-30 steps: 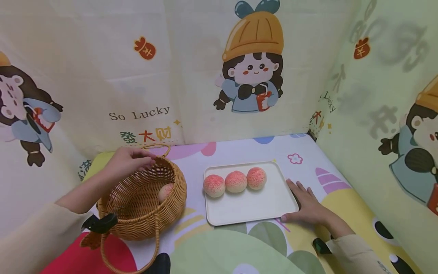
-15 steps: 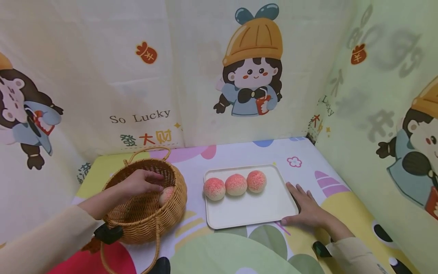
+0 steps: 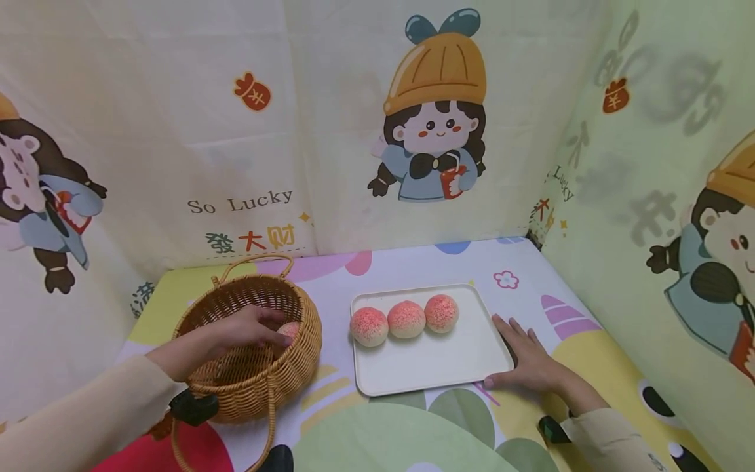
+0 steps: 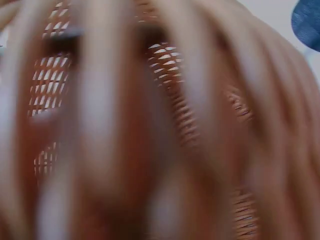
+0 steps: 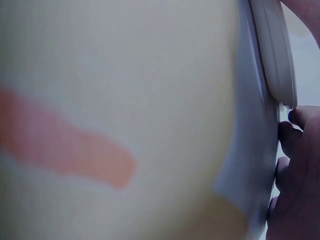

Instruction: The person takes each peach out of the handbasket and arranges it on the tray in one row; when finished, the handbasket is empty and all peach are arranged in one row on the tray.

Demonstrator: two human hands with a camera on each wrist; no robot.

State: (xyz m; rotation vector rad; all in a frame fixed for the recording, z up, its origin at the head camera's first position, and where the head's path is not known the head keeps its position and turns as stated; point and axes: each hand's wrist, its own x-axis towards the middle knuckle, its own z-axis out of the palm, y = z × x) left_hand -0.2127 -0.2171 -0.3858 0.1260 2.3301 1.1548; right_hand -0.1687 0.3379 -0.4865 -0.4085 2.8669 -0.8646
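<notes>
In the head view, my left hand (image 3: 250,328) reaches into the brown wicker basket (image 3: 303,367) at the left. Its thumb and fingers pinch a round bun (image 3: 289,329) with a pink top, against the basket's right inner wall; the hand covers part of it. Blurred wicker strands (image 4: 102,125) fill the left wrist view and hide that hand's grip. Three similar buns (image 3: 406,319) sit in a row along the back of a white tray (image 3: 430,367). My right hand (image 3: 531,357), fingers spread, rests at the tray's right edge, also seen beside the tray rim (image 5: 277,50) in the right wrist view.
One rope handle (image 3: 259,259) stands up behind the basket, while the other (image 3: 271,419) hangs down in front. A patterned cloth (image 3: 377,426) covers the table. Printed cloth walls (image 3: 342,131) rise at the back and both sides.
My left hand has come down from above the basket's rim into it and closed in on the bun. My right hand and the tray have stayed put.
</notes>
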